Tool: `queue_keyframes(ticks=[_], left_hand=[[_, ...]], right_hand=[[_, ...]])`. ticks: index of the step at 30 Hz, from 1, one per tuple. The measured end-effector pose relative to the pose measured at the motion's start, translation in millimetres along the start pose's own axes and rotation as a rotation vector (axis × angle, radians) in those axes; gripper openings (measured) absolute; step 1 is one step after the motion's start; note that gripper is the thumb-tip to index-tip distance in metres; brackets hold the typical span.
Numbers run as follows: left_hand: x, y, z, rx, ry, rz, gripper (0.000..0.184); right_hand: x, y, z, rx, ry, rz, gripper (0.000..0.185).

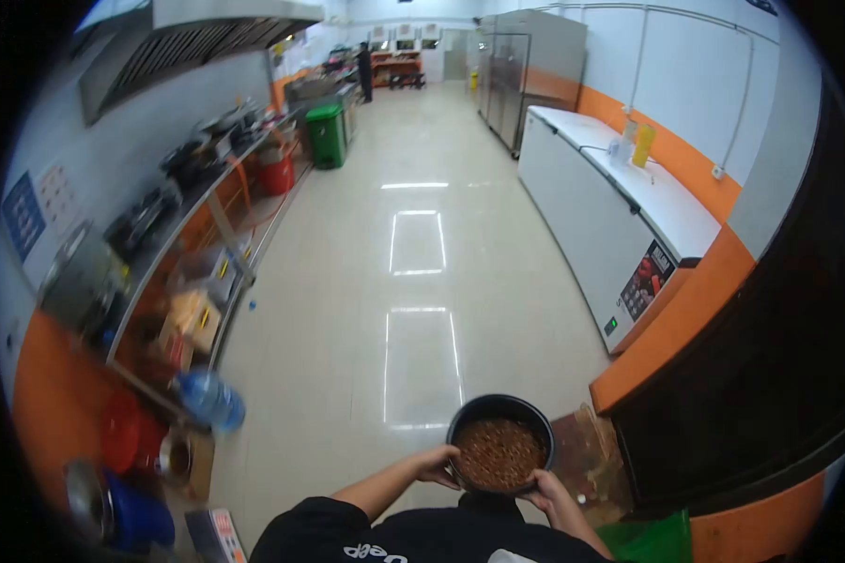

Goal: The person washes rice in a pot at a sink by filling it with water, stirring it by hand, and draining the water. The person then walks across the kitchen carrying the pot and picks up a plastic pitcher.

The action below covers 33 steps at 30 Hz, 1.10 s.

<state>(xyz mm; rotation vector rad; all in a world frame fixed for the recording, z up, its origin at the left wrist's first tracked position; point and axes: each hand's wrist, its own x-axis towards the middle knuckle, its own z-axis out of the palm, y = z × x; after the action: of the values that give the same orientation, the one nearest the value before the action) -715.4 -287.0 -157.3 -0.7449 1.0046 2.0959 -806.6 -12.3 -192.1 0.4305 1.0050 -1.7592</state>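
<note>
A round dark pot (457, 422) is held level in front of my body, filled with brown beans or grains (500, 452) that look wet. My left hand (437, 465) grips its left side, thumb at the rim. On the lower right side, my right hand (546, 492) holds the rim in the same way. Both hands are closed on the pot, and the fingers beneath it are hidden.
A steel counter (164, 253) with pans runs along the left, a water bottle (210, 400) by its foot. A white chest freezer (582, 188) lines the right. A green bin (326, 136) stands ahead, and a person (365, 72) is far off. Tiled floor (347, 310) lies between.
</note>
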Motion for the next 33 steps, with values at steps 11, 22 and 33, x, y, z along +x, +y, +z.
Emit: queue_keyframes(ticks=[11, 22, 33], left_hand=[[211.6, 317.5, -81.4, -0.365, 0.089, 0.096, 0.034], [305.0, 631.0, -257.8, -0.619, 0.427, 0.508, 0.058], [496.3, 953.9, -386.6, -1.411, -0.184, 0.01, 0.053]], right_hand=[[228.5, -365.3, 61.9, -0.527, -0.172, -0.05, 0.075], [540.7, -548.5, -108.7, -1.492, 0.545, -0.182, 0.032], [661.2, -1029.0, -14.9, -0.102, 0.989, -0.816, 0.022]])
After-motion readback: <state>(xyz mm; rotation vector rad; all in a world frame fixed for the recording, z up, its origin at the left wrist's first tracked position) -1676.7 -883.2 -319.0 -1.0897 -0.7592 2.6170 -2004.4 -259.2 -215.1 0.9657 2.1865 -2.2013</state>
